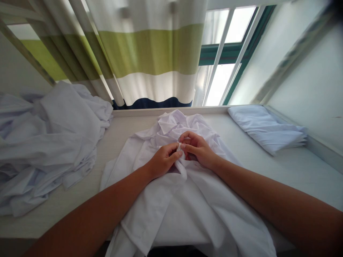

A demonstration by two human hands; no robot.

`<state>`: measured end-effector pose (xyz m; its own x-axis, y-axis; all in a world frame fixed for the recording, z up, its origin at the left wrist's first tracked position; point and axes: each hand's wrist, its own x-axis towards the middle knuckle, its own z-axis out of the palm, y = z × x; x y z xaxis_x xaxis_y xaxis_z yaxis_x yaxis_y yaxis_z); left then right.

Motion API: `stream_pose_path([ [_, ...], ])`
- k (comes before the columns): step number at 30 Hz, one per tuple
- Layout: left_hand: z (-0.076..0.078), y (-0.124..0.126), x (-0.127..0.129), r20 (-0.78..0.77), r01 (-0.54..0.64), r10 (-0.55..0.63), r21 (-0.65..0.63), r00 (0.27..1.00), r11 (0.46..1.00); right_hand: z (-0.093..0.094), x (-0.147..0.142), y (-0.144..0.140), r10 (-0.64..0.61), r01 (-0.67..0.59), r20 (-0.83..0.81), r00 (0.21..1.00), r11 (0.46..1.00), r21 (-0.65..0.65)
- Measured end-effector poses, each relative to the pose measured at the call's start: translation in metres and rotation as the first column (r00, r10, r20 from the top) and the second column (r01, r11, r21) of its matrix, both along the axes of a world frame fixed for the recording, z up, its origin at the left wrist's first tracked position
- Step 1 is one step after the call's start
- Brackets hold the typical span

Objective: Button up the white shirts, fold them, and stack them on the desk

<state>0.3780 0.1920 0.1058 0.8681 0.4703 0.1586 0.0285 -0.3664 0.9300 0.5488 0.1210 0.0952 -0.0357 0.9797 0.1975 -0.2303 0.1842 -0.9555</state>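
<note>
Crumpled white cloth garment (184,200): spread at the middle of the pale bench (294,167), hanging over its near edge. Left hand (162,160) and right hand (197,148): fingers closed, pinching one small fold of the garment between them. Heaped white cloth (50,142): left edge. Folded white cloth stack (265,128): far right corner.
</note>
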Motion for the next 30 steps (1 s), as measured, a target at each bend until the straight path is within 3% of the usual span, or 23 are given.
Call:
stream_pose_path([
  [18,0.0013,-0.0012,-0.0022,0.003,0.044,-0.044,-0.098,0.999,0.994,0.0002,0.0025,-0.0010,0.000,0.000,0.030,1.000,1.000,0.000],
  [30,0.0008,-0.0005,-0.0013,0.013,0.034,-0.033,-0.050,0.999,0.998,-0.0013,0.0030,-0.0003,0.002,-0.003,0.041,0.999,1.000,0.007],
])
